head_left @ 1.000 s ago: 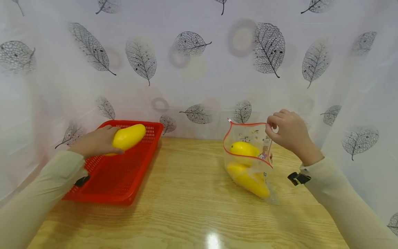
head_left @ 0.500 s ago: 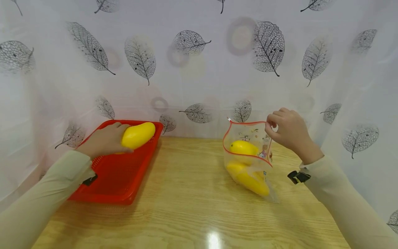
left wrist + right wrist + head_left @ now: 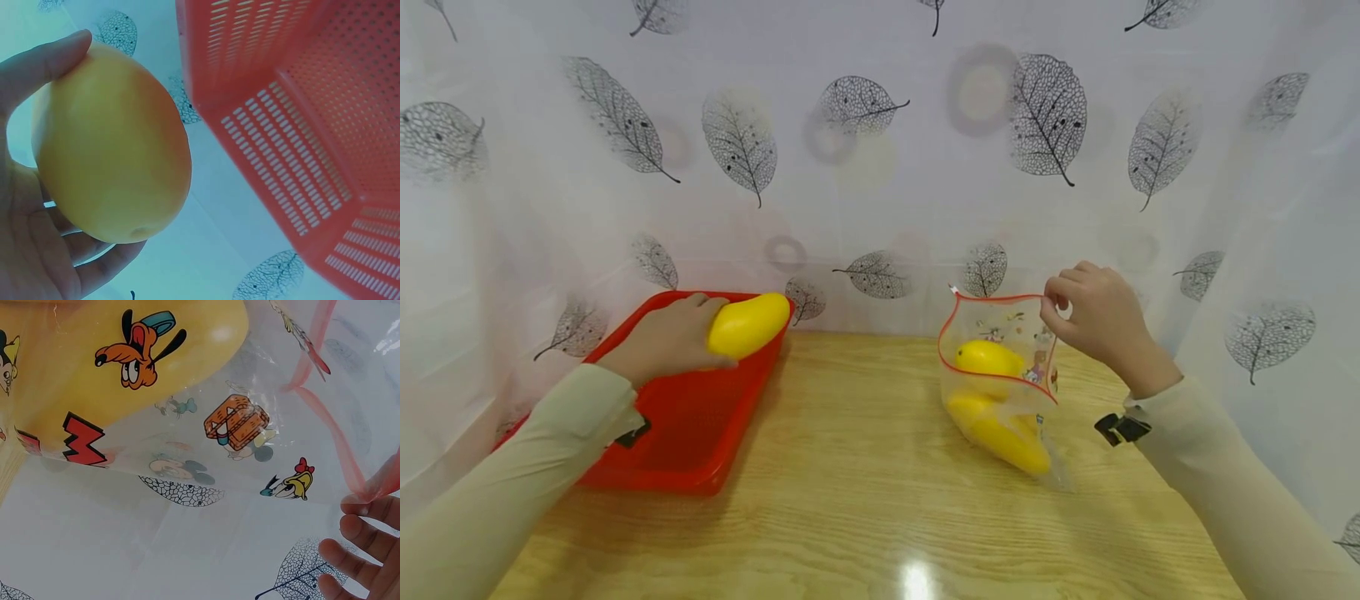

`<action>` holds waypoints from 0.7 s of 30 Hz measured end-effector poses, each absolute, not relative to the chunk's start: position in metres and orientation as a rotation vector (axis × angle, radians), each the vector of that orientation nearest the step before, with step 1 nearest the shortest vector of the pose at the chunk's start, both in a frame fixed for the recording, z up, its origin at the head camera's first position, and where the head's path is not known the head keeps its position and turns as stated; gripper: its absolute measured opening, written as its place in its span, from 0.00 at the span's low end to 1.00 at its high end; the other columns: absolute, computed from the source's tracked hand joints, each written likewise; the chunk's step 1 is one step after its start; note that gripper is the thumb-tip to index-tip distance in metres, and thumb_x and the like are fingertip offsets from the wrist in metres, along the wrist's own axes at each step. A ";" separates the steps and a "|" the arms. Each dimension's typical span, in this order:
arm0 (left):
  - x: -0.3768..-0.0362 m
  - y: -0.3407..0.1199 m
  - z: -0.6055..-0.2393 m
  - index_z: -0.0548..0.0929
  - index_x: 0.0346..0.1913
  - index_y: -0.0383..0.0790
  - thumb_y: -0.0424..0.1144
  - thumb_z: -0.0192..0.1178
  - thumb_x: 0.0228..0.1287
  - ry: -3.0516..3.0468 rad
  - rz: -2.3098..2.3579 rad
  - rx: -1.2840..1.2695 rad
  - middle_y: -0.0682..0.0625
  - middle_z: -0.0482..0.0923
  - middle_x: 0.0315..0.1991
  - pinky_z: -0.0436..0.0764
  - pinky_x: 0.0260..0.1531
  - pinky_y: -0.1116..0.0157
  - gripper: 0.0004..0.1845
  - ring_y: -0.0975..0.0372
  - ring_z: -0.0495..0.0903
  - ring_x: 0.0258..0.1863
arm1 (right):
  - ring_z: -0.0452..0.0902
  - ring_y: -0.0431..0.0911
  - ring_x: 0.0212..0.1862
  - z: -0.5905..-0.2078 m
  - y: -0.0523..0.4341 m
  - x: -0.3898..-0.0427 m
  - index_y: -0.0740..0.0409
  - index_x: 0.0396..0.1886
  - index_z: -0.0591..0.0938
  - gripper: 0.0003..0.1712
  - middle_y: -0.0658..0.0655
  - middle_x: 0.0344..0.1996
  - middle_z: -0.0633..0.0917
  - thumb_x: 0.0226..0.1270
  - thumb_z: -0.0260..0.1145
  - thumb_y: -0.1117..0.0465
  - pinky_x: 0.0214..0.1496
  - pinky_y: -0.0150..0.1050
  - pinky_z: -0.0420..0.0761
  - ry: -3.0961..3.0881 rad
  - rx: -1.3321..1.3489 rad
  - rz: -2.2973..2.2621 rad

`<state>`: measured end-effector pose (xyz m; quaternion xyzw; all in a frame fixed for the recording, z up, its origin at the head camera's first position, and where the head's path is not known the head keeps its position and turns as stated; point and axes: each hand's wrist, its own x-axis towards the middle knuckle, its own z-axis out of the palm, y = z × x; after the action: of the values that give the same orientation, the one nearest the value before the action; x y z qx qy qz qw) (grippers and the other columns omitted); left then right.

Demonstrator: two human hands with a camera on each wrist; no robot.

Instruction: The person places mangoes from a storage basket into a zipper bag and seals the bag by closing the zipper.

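My left hand (image 3: 673,340) grips a yellow mango (image 3: 749,325) above the far part of a red basket (image 3: 718,475). In the left wrist view, thumb and fingers wrap around the mango (image 3: 115,147), which is apart from the basket wall (image 3: 287,162). At the right, a clear zip bag (image 3: 1051,400) with a red-edged mouth stands open on the table. Inside it lie yellow mangoes (image 3: 1000,433), one above another. My right hand (image 3: 1097,321) pinches the bag's mouth at its right corner; the right wrist view shows the fingertips at the red strip (image 3: 347,462) and cartoon prints on the plastic.
A wood-grain table (image 3: 850,433) spans the space between basket and bag. Behind it hangs a pale curtain (image 3: 880,192) printed with dark leaves, which also closes in both sides.
My left hand has carried the mango to the right and slightly up over the basket, towards its right rim. The right hand and the bag have stayed put.
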<state>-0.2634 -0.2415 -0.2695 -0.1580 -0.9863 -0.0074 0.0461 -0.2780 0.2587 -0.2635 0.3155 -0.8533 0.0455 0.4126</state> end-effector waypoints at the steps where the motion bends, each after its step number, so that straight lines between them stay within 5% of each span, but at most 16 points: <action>1: -0.263 -0.240 -0.269 0.68 0.60 0.33 0.59 0.67 0.46 -3.013 -0.030 -0.480 0.37 0.72 0.52 0.77 0.44 0.46 0.44 0.49 0.74 0.44 | 0.63 0.46 0.22 -0.264 0.259 -0.278 0.56 0.15 0.74 0.09 0.51 0.12 0.72 0.53 0.57 0.65 0.26 0.38 0.62 -2.146 0.794 0.113; 21: -0.254 -0.212 -0.267 0.63 0.67 0.35 0.59 0.67 0.46 -2.988 -0.097 -0.520 0.37 0.67 0.62 0.75 0.50 0.42 0.48 0.45 0.72 0.54 | 0.63 0.46 0.22 -0.265 0.260 -0.278 0.56 0.15 0.74 0.09 0.51 0.12 0.72 0.53 0.57 0.65 0.26 0.38 0.61 -2.147 0.782 0.107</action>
<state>-0.2541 -0.2121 -0.2667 -0.1712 -0.9833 -0.0320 0.0533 -0.2780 0.2600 -0.2650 0.3113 -0.8543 0.0425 0.4141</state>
